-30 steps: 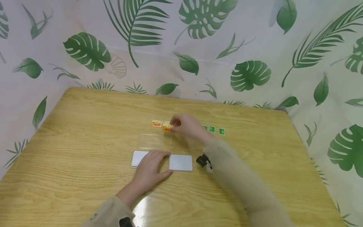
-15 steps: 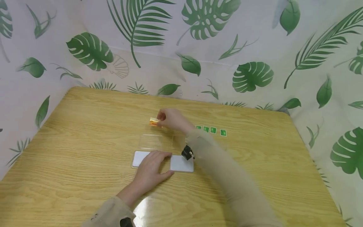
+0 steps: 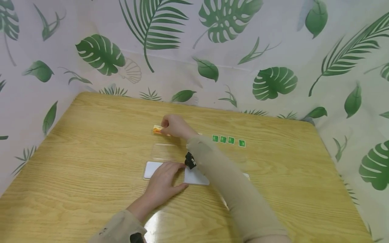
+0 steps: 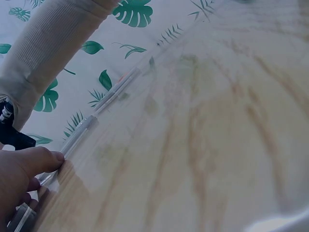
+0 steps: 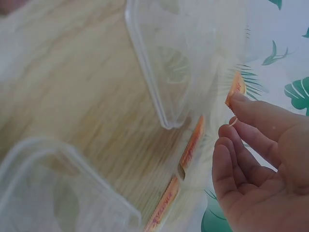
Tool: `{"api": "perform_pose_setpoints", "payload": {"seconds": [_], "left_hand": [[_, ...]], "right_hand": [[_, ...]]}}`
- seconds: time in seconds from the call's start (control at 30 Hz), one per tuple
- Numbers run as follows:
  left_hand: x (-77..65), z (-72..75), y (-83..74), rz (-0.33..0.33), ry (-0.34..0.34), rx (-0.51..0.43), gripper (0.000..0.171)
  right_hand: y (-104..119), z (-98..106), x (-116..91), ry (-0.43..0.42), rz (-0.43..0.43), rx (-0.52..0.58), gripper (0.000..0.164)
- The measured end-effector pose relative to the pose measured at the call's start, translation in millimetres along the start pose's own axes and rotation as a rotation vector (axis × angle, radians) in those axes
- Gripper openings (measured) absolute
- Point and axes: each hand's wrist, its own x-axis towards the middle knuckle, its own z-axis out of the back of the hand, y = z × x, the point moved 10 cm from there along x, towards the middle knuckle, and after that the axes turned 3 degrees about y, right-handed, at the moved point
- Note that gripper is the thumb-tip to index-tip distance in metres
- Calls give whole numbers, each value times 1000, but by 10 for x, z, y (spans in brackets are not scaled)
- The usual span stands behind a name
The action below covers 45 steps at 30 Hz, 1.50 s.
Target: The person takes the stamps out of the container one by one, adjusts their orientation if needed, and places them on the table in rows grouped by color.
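In the head view my right hand (image 3: 177, 126) reaches to the far side of the table. Its thumb and forefinger pinch a small orange-and-yellow packet (image 5: 236, 89) by the edge, plain in the right wrist view, the other fingers loosely bent. Two similar orange packets (image 5: 192, 147) lie end to end on the table below it. My left hand (image 3: 162, 180) rests across a white rectangular box (image 3: 151, 169), partly hiding it. The left thumb lies along the front edge, right by the corner of a second white box (image 3: 196, 177), and the forefinger reaches the back edge.
Clear plastic trays (image 3: 162, 152) lie behind the white boxes; their rims (image 5: 149, 82) show in the right wrist view. Several small green square cards (image 3: 223, 139) form a row at the right. Behind the wooden table (image 3: 91, 162) hangs a leaf-print cloth (image 3: 170, 44).
My right hand has moved left along the far side of the table with the packet, uncovering more green cards. The left hand has stayed in place. The head view has shifted slightly.
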Motion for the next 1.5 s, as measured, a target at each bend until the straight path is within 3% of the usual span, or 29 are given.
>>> {"api": "perform_pose_setpoints", "payload": {"seconds": [0.83, 1.5], "left_hand": [[1, 14, -1, -5, -7, -12, 56], [0, 13, 2, -8, -8, -10, 55]], "right_hand": [[-13, -102, 111, 28, -12, -146, 21], [-17, -105, 83, 26, -24, -105, 12]]}}
